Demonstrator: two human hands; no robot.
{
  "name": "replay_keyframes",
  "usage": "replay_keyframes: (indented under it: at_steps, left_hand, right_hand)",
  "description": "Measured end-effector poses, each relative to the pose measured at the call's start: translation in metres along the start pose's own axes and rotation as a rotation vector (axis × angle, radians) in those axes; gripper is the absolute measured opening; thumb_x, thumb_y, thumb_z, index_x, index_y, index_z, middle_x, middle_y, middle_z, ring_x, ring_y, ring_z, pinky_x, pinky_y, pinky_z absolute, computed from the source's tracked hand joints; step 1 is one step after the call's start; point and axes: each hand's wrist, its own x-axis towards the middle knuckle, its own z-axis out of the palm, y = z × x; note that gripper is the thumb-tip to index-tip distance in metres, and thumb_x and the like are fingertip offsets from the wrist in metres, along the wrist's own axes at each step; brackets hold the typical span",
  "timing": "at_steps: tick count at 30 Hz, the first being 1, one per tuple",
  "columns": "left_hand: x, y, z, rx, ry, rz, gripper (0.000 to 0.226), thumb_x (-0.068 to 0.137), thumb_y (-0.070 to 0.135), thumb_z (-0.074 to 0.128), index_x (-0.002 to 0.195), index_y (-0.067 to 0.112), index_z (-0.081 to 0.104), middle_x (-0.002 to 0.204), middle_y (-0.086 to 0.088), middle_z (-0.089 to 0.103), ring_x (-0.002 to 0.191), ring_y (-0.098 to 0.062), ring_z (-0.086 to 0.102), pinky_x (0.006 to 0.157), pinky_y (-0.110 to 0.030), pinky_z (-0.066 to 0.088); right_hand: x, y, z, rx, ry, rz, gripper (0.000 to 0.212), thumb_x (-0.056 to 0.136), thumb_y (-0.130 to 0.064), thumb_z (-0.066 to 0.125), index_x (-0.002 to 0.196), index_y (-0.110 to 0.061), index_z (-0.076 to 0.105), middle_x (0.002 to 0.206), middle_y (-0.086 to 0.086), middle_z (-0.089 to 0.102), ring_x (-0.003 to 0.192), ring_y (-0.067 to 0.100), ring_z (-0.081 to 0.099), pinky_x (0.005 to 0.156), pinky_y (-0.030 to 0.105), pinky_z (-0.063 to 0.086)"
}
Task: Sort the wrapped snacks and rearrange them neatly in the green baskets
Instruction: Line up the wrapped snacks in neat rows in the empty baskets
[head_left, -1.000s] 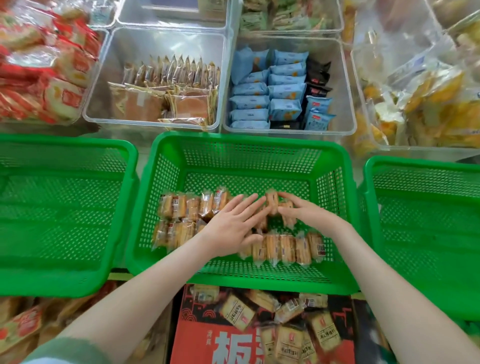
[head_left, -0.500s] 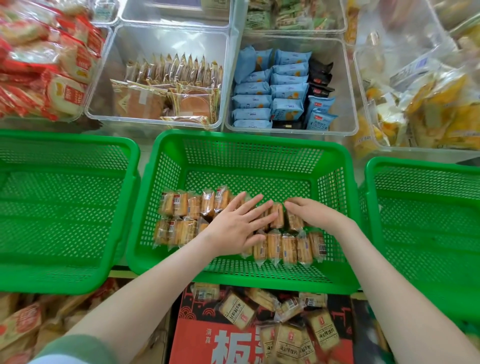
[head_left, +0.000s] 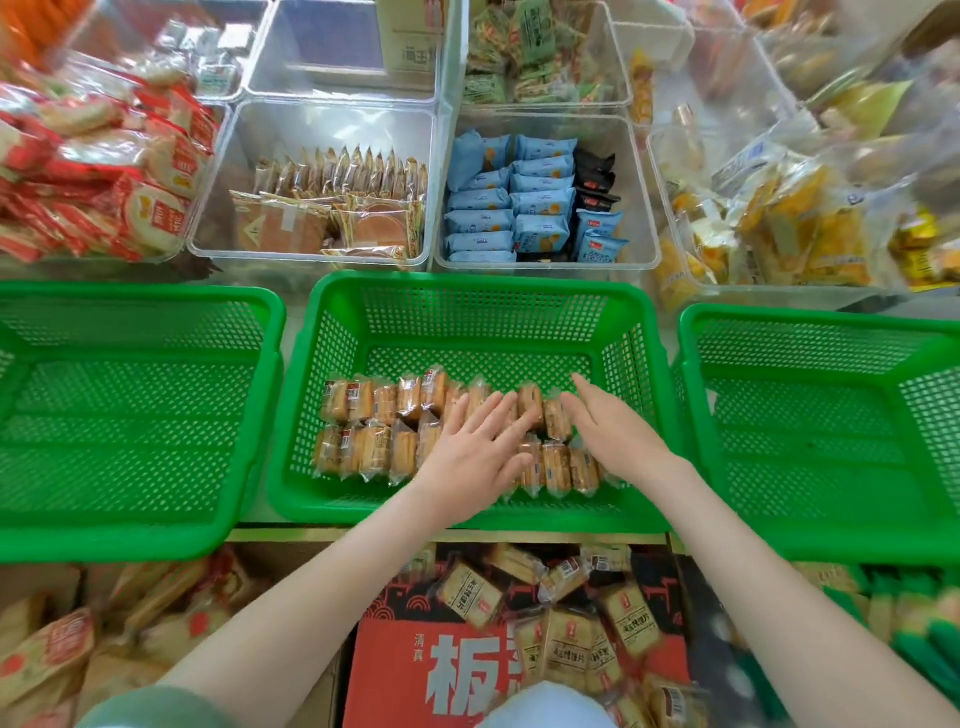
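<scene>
The middle green basket (head_left: 470, 291) holds two rows of small wrapped golden biscuit snacks (head_left: 363, 423) standing on edge. My left hand (head_left: 475, 452) lies flat with straight, spread fingers on the packets in the middle of the rows. Just to its right, my right hand (head_left: 610, 431) rests with straight fingers against the right end of the back row. Neither hand grips a packet. More of the same snacks (head_left: 571, 618) lie loose on a red box below the basket.
A green basket (head_left: 140, 306) stands at the left and another green basket (head_left: 810, 327) at the right. Behind them are clear bins: brown pastries (head_left: 332, 208), blue packets (head_left: 519, 202), red packs (head_left: 93, 171), yellow bags (head_left: 779, 223).
My right hand let go of the packet it pinched, opened its fingers and shifted right. My left hand stayed flat on the rows. The back row's right end looks more upright.
</scene>
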Motion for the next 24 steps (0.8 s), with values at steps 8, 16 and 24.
replay_keyframes:
  at_steps: [8, 16, 24]
  left_hand:
    - [-0.091, 0.068, 0.080, 0.006, 0.211, 0.384, 0.063, 0.090, 0.028, 0.055, 0.148, 0.018, 0.032, 0.150, -0.014, 0.038, 0.141, -0.030, 0.030, 0.115, -0.050, 0.023]
    - [-0.127, 0.102, 0.145, 0.325, -0.304, 0.544, 0.082, 0.098, 0.020, 0.050, 0.153, 0.026, -0.009, 0.160, -0.012, -0.009, 0.147, -0.029, -0.011, 0.104, -0.045, -0.029]
    - [-0.097, 0.129, 0.161, 0.646, -0.391, 0.569, 0.094, 0.090, 0.025, 0.060, 0.152, 0.025, -0.010, 0.159, -0.010, -0.016, 0.146, -0.027, -0.017, 0.111, -0.052, -0.020]
  right_hand:
    - [-0.157, 0.080, 0.065, -0.086, 0.388, -0.225, 0.050, 0.093, -0.010, 0.056, 0.141, -0.010, 0.042, 0.132, 0.006, 0.053, 0.124, 0.015, 0.043, 0.107, 0.028, 0.034]
    - [-0.252, 0.149, 0.176, -0.235, 0.052, 0.177, 0.068, 0.096, -0.048, 0.044, 0.153, -0.021, 0.019, 0.153, 0.004, 0.031, 0.139, 0.024, 0.029, 0.111, 0.039, 0.026]
    - [-0.257, 0.166, 0.209, -0.136, 0.039, 0.386, 0.057, 0.101, -0.051, 0.016, 0.153, -0.028, 0.013, 0.160, 0.006, 0.013, 0.147, 0.026, 0.008, 0.117, 0.042, 0.016]
